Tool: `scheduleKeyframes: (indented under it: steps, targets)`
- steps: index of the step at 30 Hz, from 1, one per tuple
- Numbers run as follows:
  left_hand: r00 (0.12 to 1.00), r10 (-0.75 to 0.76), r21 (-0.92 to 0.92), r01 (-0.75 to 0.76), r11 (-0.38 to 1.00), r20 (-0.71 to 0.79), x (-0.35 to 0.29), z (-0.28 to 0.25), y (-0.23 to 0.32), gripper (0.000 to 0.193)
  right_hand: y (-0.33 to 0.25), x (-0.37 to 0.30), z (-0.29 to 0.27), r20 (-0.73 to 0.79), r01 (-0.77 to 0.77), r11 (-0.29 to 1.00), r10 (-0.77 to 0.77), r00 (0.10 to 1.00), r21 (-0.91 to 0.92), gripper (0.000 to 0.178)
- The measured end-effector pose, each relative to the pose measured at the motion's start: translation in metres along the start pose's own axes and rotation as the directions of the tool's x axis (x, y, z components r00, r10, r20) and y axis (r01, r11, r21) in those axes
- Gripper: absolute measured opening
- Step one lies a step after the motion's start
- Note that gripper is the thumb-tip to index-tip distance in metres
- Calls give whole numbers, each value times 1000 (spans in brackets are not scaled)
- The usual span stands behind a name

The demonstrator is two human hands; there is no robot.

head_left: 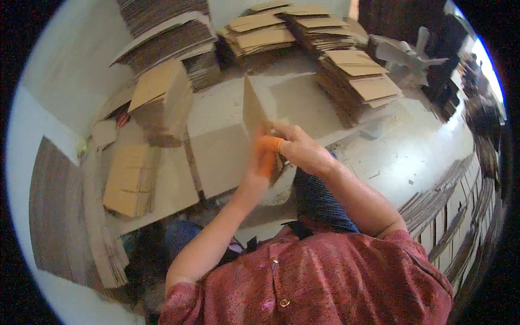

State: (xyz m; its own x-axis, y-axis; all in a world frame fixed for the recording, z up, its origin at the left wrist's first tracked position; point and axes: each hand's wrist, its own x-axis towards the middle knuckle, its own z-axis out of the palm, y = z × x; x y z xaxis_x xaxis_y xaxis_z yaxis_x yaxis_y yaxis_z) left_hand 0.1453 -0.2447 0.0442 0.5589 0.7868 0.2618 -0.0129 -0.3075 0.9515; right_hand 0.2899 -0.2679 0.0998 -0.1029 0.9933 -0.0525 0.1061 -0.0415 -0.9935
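A flat cardboard piece (252,105) stands on edge in front of me, tilted, its far corner pointing up and away. My left hand (261,162), with orange covers on its fingers and blurred by motion, is closed at the near end of the piece. From the other side my right hand (300,145) pinches the same end, its thumb in an orange cover. The two hands meet there and partly hide the cardboard's lower part. Beneath them lies a pale flat board (219,157) on the work surface.
A bundle of cardboard pieces (127,179) lies at left, with a taller cardboard stack (157,95) behind it. More cardboard stacks (260,32) stand at the back, another stack (360,81) at back right. A pale fan (414,57) is beyond. Flat cardboard (449,216) lines the right.
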Motion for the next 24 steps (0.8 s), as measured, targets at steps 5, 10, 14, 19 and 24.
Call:
scheduleKeyframes:
  steps: [5,10,14,19,24]
  targets:
    - [979,192,218,-202,955,66,-2,-16,17,61,2,-24,-39,-351,405,896,-445,824,-184,38]
    - [949,288,797,-73,600,-130,27,-133,13,58,-56,-31,-98,-191,94,231,-930,313,-968,41]
    - [922,353,952,52,301,-162,74,-223,10,59,-37,5,-166,-180,-306,39,-876,448,-951,44]
    - [977,185,978,137,-160,-106,120,-270,7,61,75,43,-242,-454,-453,40,-150,878,-890,47]
    - [966,-151,827,258,499,-210,134,-293,5,45,51,32,-201,-450,-477,-25,-293,844,-878,48]
